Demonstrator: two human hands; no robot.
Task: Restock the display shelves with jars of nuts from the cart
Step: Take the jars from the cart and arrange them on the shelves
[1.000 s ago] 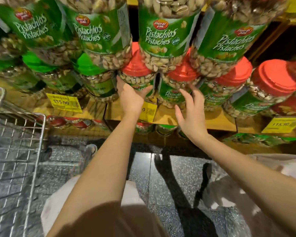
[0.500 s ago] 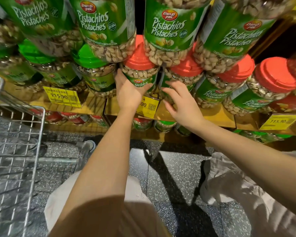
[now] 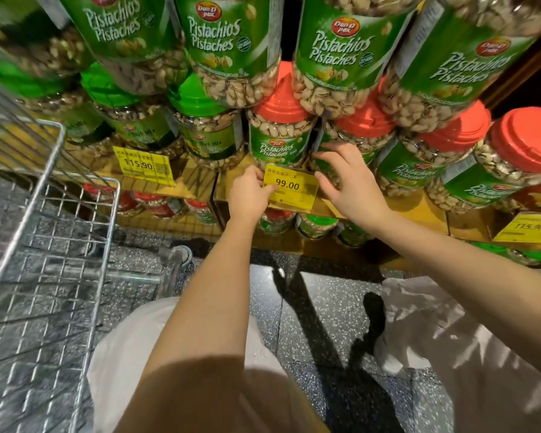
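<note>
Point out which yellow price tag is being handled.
The middle one, the 99.00 tag: the left hand pinches its left edge. The 115.90 tags, far left and far right, go untouched.

The left hand [image 3: 249, 196] hides its fingertips behind the price tag [image 3: 292, 186], whose fine print is unreadably small. The right hand [image 3: 353, 185] spreads its fingers over the label of the jar [image 3: 361, 140] behind them. Above the fingers, the top-row jars [image 3: 219, 42] run off the frame.
</note>
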